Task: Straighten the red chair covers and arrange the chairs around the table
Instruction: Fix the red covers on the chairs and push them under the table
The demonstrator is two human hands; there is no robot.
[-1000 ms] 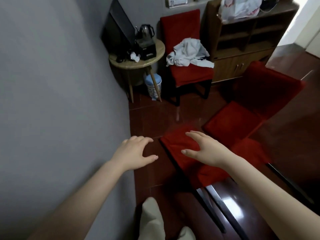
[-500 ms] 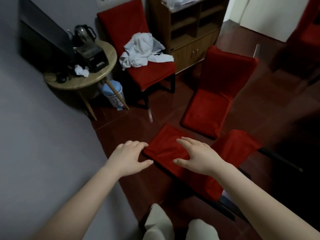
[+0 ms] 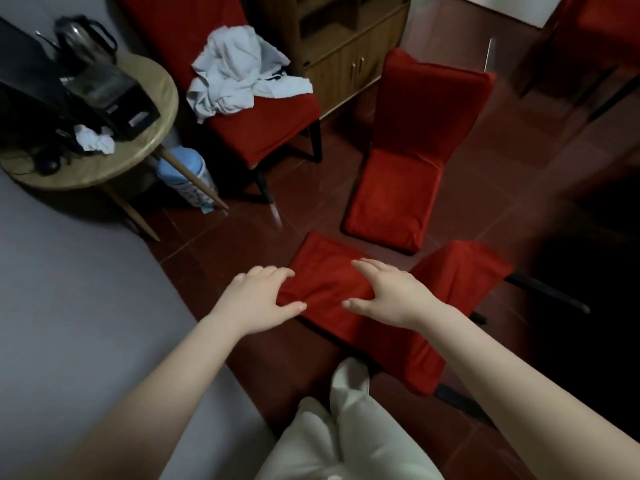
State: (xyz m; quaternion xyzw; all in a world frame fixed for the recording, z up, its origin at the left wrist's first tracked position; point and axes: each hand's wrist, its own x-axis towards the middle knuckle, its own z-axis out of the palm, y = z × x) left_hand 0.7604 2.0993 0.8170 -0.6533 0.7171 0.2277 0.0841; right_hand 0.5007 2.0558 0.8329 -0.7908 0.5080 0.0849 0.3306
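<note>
The nearest red-covered chair (image 3: 450,282) stands just in front of me, seen from above. My left hand (image 3: 256,299) holds the left corner of its backrest cover (image 3: 329,285), the corner sitting between thumb and curled fingers. My right hand (image 3: 388,292) rests on the same cover further right, fingers nearly straight and thumb spread. A crease runs in the fabric between the two thumbs. A second red chair (image 3: 398,195) stands beyond it, facing me. A third red chair (image 3: 273,123) at the back carries a crumpled white cloth (image 3: 235,71).
A grey wall (image 3: 69,323) runs close on my left. A small round table (image 3: 114,161) with a kettle (image 3: 79,36) and a black box stands at the back left, a blue bin (image 3: 187,181) under it. A wooden cabinet (image 3: 346,53) and another red chair (image 3: 602,32) are behind.
The view swung right and down, bringing the near chair under my hands. Both hands moved from hovering in front of the chair onto its backrest cover.
</note>
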